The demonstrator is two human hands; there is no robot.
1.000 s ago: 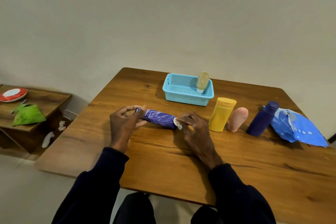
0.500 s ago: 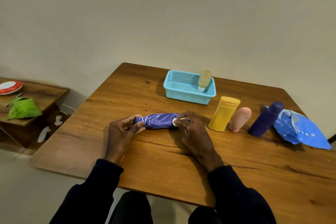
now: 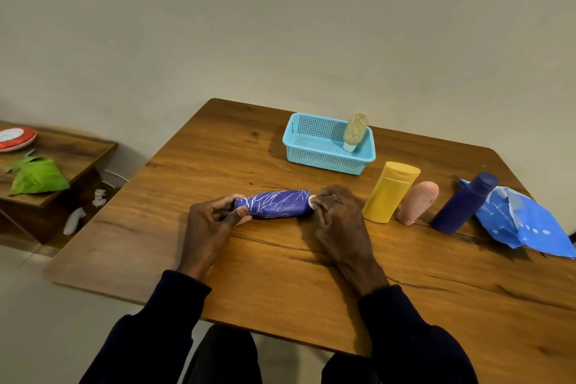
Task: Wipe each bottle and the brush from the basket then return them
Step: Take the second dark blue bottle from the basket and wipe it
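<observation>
Our left hand (image 3: 212,221) pinches the gathered end of the purple cloth (image 3: 276,204) between thumb and curled fingers. Our right hand (image 3: 339,218) is curled round the opposite end, where a white cap (image 3: 311,201) peeks out. We take it that the cloth is wrapped round one of the bottles, though the cap is all of it we can see.

The bundle lies on its side on the table (image 3: 280,284), in front of the basket (image 3: 327,162) on our side and a little to its left, apart from it. Its long axis runs left to right, roughly parallel to the basket's near wall, with the cap pointing right and the twisted cloth end pointing left.

We judge this to be the wiping step for this bottle, partway through the task. Next we would need to rub or turn the bottle inside the cloth, unwrap it, and carry it back to the basket.

A beige tube (image 3: 354,131) stands at the right end of the basket. To the basket's front right stand a yellow bottle (image 3: 389,193), a pink bottle (image 3: 417,201) and a dark blue bottle (image 3: 464,204), which we judge are waiting to be wiped or returned. Past them lies a blue bag (image 3: 523,227).
</observation>
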